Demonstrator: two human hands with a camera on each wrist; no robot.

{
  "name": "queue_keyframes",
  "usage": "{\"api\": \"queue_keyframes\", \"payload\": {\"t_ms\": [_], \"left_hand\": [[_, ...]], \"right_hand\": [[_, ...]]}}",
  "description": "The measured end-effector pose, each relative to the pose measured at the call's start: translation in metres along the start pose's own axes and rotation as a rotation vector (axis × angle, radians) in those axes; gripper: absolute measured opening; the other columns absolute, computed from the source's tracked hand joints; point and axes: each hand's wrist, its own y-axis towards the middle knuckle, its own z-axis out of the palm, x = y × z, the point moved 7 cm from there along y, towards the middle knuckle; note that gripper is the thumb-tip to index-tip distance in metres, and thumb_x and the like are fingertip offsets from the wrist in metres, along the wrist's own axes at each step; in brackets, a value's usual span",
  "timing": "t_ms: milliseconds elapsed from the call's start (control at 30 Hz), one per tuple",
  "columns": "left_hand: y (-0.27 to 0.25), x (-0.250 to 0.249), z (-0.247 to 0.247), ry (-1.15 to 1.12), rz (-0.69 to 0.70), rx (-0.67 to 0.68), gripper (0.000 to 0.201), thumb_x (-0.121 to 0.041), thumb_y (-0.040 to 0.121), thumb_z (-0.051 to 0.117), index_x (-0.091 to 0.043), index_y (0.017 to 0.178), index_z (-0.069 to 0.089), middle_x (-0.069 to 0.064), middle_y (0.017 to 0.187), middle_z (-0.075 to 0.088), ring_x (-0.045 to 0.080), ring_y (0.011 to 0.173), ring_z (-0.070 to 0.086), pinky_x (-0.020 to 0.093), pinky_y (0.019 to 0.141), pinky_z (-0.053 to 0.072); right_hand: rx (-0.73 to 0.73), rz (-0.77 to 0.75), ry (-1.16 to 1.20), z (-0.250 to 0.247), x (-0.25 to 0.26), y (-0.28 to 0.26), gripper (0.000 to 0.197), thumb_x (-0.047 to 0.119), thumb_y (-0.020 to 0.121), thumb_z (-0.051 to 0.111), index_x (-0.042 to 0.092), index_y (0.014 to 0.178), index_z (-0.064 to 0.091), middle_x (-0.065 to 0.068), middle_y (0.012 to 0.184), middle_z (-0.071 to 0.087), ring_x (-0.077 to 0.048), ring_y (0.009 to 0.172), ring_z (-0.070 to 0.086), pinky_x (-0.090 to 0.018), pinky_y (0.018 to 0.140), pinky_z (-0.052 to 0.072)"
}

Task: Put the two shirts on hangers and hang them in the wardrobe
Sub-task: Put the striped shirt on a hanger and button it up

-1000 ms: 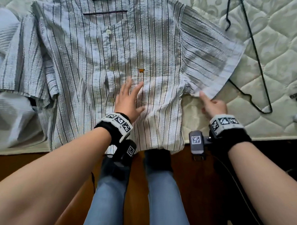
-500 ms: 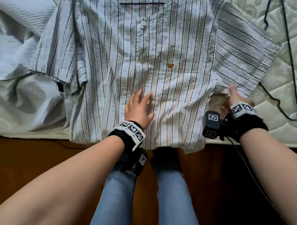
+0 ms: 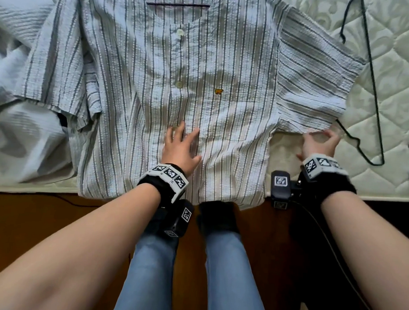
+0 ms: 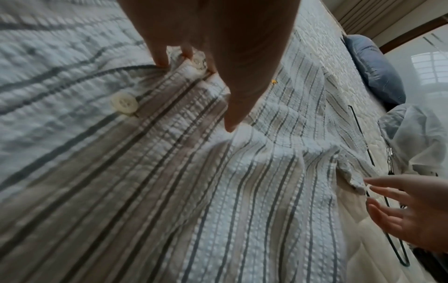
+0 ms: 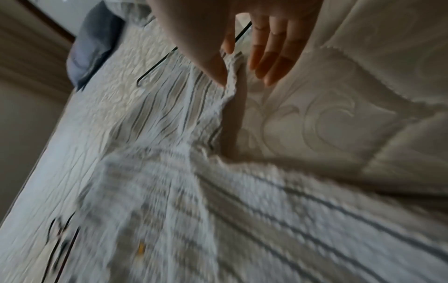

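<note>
A grey-and-beige striped shirt (image 3: 226, 62) lies front up and buttoned on the bed, hem toward me. My left hand (image 3: 180, 144) rests flat on its button placket below the small orange logo, fingers straight and pressing the cloth (image 4: 189, 63). My right hand (image 3: 318, 145) pinches the lower edge of the shirt's right sleeve between thumb and forefinger (image 5: 223, 76), with the other fingers spread. A black wire hanger (image 3: 375, 92) lies on the mattress just right of that sleeve. A second, pale shirt (image 3: 17, 132) lies crumpled at the left, partly under the striped one.
The quilted mattress (image 3: 402, 58) ends at its near edge by my knees, with a wooden floor (image 3: 31, 229) below. A blue pillow (image 4: 373, 67) and a white translucent cover (image 4: 412, 143) lie further along the bed. A dark piece (image 3: 62, 120) shows under the left sleeve.
My right hand went from touching the sleeve edge with a fingertip to pinching it. My left hand slid slightly down and left along the placket. My view shifted toward the shirt's lower half.
</note>
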Motion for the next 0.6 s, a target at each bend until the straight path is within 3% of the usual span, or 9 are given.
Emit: {"api": "queue_keyframes", "payload": {"t_ms": [67,133,267,400,500,600], "left_hand": [[-0.002,0.002,-0.009,-0.051,0.011,0.017,0.066,-0.03,0.085,0.063,-0.035,0.142,0.03,-0.002,0.158,0.008,0.026,0.146,-0.002,0.048,0.117,0.008],[-0.006,0.007,-0.026,-0.136,0.024,-0.01,0.058,-0.024,0.086,0.062,-0.029,0.139,0.039,0.001,0.155,0.018,0.024,0.144,0.008,0.043,0.118,0.011],[-0.015,0.032,-0.081,-0.244,0.02,-0.187,0.041,-0.017,0.087,0.058,-0.024,0.127,0.052,0.003,0.143,0.036,0.02,0.137,0.027,0.038,0.118,0.019],[-0.025,0.092,-0.159,-0.245,-0.115,-0.449,0.027,-0.016,0.087,0.057,-0.016,0.113,0.054,0.007,0.128,0.039,0.022,0.125,0.036,0.033,0.11,0.029],[-0.031,0.145,-0.213,-0.178,-0.219,-0.675,0.036,-0.021,0.083,0.06,-0.009,0.114,0.048,0.013,0.126,0.038,0.028,0.122,0.038,0.033,0.105,0.03],[-0.022,0.191,-0.247,-0.152,-0.309,-0.708,0.053,-0.027,0.079,0.066,-0.013,0.124,0.042,0.014,0.133,0.036,0.031,0.124,0.037,0.037,0.106,0.031]], "right_hand": [[0.039,-0.054,-0.026,0.009,0.0,-0.023,0.042,0.014,0.081,0.055,0.02,0.121,0.043,0.004,0.083,0.056,-0.022,0.074,0.053,-0.04,0.08,0.05],[0.147,-0.109,-0.052,0.03,0.003,-0.05,0.04,0.007,0.082,0.052,0.018,0.12,0.043,0.008,0.072,0.047,-0.022,0.071,0.052,-0.039,0.077,0.049],[0.424,-0.205,-0.12,0.083,0.025,-0.113,0.035,0.004,0.087,0.05,0.014,0.119,0.044,-0.003,0.09,0.054,-0.021,0.08,0.056,-0.039,0.076,0.052],[0.618,-0.249,-0.169,0.147,0.053,-0.172,0.02,0.008,0.089,0.051,0.016,0.107,0.049,-0.009,0.1,0.058,-0.019,0.079,0.059,-0.036,0.079,0.053],[0.713,-0.274,-0.174,0.19,0.07,-0.208,0.016,0.005,0.09,0.05,0.015,0.101,0.05,-0.008,0.095,0.06,-0.014,0.069,0.057,-0.034,0.075,0.051],[0.762,-0.328,-0.191,0.227,0.085,-0.24,0.015,0.003,0.088,0.051,0.019,0.09,0.052,-0.01,0.095,0.06,-0.017,0.071,0.057,-0.032,0.069,0.051]]}}
